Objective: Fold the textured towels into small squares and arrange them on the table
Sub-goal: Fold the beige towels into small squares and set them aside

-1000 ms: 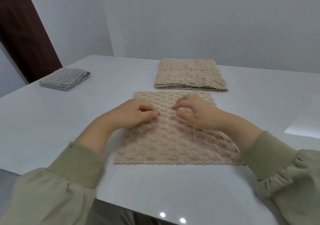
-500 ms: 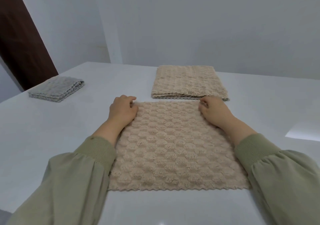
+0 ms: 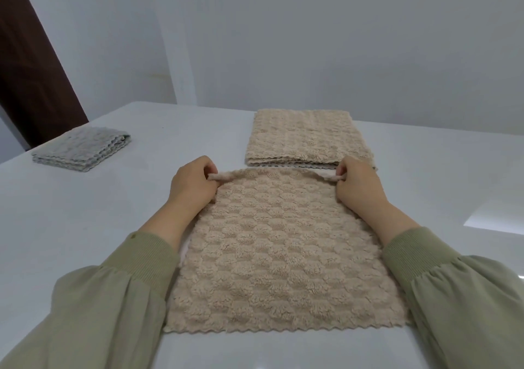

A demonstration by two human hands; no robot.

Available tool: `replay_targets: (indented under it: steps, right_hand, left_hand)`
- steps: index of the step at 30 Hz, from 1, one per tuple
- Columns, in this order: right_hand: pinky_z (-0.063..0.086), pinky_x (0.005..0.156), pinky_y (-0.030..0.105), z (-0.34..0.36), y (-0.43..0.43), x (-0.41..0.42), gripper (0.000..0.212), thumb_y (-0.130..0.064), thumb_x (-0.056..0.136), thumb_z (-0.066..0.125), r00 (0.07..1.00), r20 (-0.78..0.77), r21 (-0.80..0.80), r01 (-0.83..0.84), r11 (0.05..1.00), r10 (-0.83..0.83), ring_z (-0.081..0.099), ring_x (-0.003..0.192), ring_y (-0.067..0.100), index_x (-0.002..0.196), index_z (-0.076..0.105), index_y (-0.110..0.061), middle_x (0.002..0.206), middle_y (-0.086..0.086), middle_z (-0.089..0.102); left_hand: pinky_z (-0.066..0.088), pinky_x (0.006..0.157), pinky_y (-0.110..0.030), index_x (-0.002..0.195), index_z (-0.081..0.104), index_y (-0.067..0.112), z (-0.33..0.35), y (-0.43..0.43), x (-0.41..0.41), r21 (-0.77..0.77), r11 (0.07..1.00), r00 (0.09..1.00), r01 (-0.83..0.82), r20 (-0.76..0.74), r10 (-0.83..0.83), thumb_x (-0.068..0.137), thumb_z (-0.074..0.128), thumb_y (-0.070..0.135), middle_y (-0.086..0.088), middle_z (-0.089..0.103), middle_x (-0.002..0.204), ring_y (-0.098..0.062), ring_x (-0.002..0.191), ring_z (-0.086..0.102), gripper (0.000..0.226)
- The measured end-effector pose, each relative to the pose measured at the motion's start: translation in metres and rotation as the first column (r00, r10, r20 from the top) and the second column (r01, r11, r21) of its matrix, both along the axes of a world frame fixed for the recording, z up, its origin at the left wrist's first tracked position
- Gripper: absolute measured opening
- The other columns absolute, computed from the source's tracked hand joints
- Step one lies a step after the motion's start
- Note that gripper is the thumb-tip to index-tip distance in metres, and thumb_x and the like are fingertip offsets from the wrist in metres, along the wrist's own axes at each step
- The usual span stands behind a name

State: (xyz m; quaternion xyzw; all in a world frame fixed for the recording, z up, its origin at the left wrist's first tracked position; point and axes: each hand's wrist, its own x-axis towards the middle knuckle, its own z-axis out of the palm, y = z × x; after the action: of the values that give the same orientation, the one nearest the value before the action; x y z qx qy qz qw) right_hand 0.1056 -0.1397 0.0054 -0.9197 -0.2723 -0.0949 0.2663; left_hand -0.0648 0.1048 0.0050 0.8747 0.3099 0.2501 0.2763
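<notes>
A dark brown door [image 3: 28,71] stands at the far left, past the edge of the white desk [image 3: 71,212]. On the desk's far left lies a grey towel [image 3: 80,149], folded into a small square, its wavy edges stacked in layers.

The left sleeve [image 3: 99,297], green, comes in from the near left. The left hand [image 3: 192,183] sits at the far left corner of the beige towel [image 3: 278,255]. Its grip is pinching that corner: thumb and curled fingers hold the edge, which is raised a little off the desk.

The beige towel lies spread in the middle of the desk, a single layer with its wavy near edge close to the person. Just beyond its far edge lies a beige pile [image 3: 306,139] of folded towel, wider than deep and well apart from the grey towel.

The right hand [image 3: 358,187] is at the far right corner of the beige towel. Its grip is pinching that corner too, and the cloth's paler underside shows at the fingers. The right sleeve [image 3: 453,292] runs to the near right. A bright patch of light [image 3: 493,221] lies on the desk at the right.
</notes>
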Motion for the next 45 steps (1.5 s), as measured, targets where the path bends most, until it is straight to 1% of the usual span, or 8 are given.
replay_targets:
  steps: [6,13,19,24,31,35,41,45]
  right_hand:
    - [0.038,0.059,0.031,0.005,-0.006,-0.001,0.015,0.002,0.076,0.051,0.999,-0.043,0.169,0.031,0.985,-0.024,0.055,0.074,0.027,0.073,0.063,-0.006,0.072,0.007,0.059]
    - [0.023,0.047,0.027,0.023,-0.006,-0.004,0.044,-0.015,0.082,0.060,0.994,-0.054,0.209,0.102,0.973,-0.093,0.032,0.047,0.018,0.047,0.033,-0.014,0.046,0.002,0.034]
    - [0.056,0.053,0.030,0.033,0.001,-0.012,0.027,-0.008,0.096,0.045,0.889,-0.419,0.569,0.101,0.816,0.182,0.066,0.053,0.017,0.074,0.061,-0.006,0.073,0.015,0.070]
    - [0.045,0.071,0.023,0.033,0.003,-0.017,0.022,-0.013,0.094,0.044,0.988,-0.104,0.728,-0.003,0.685,0.115,0.053,0.073,0.009,0.104,0.064,-0.014,0.087,-0.002,0.061]
    - [0.040,0.061,0.023,0.009,-0.006,-0.015,0.013,-0.011,0.084,0.052,0.982,-0.186,0.664,0.139,0.735,-0.018,0.051,0.070,0.015,0.079,0.063,-0.005,0.075,0.004,0.061]
    - [0.037,0.062,0.024,0.008,-0.011,-0.020,0.019,-0.003,0.079,0.049,0.977,-0.210,0.647,0.162,0.745,-0.030,0.048,0.059,0.011,0.081,0.064,-0.014,0.067,-0.003,0.057]
    - [0.035,0.064,0.023,0.012,-0.025,-0.044,0.021,-0.002,0.078,0.046,0.984,-0.155,0.703,0.169,0.691,-0.084,0.046,0.061,0.010,0.076,0.063,-0.014,0.064,-0.006,0.055]
    - [0.036,0.074,0.029,0.004,-0.032,-0.052,0.017,-0.011,0.081,0.050,0.988,-0.107,0.282,0.137,0.950,-0.111,0.052,0.088,0.022,0.086,0.066,-0.015,0.088,0.002,0.060]
  left_hand:
    - [0.057,0.067,-0.042,0.069,0.066,0.019,0.003,-0.002,-0.007,-0.091,0.996,0.995,-0.023,0.097,0.032,0.075,0.072,0.014,-0.001,0.066,0.065,-0.025,0.062,0.066,0.010]
    - [0.042,0.056,-0.028,0.075,0.070,0.016,0.008,-0.011,-0.007,-0.324,0.945,0.925,-0.056,0.340,0.171,0.084,0.059,0.017,-0.002,0.062,0.058,-0.021,0.053,0.054,0.014]
    - [0.053,0.088,-0.035,0.091,0.071,0.014,0.019,-0.015,-0.007,-0.538,0.814,0.838,0.218,0.531,0.127,0.087,0.062,0.008,-0.005,0.074,0.090,-0.017,0.088,0.071,0.012]
    - [0.049,0.092,-0.028,0.100,0.069,0.015,0.030,-0.023,-0.009,-0.567,0.700,0.719,0.435,0.686,0.109,0.091,0.055,0.015,-0.008,0.071,0.107,-0.016,0.103,0.066,0.017]
    - [0.055,0.062,-0.024,0.077,0.068,0.008,0.017,-0.019,-0.011,-0.727,0.649,0.825,0.224,0.496,0.270,0.087,0.063,0.013,-0.007,0.067,0.076,-0.019,0.069,0.067,0.013]
    - [0.053,0.052,-0.022,0.083,0.069,0.010,0.016,-0.026,-0.019,-0.662,0.728,0.886,0.178,0.430,0.173,0.085,0.061,0.000,-0.009,0.066,0.080,-0.017,0.061,0.064,0.013]
    - [0.044,0.043,-0.021,0.091,0.072,0.010,0.029,-0.037,-0.044,-0.680,0.641,0.893,0.356,0.450,-0.019,0.087,0.047,-0.005,-0.005,0.051,0.061,-0.015,0.044,0.048,0.029]
    - [0.044,0.058,-0.025,0.084,0.073,0.023,0.024,-0.037,-0.053,-0.393,0.914,0.991,0.104,0.122,-0.060,0.084,0.052,0.005,0.004,0.057,0.060,-0.011,0.053,0.052,0.028]
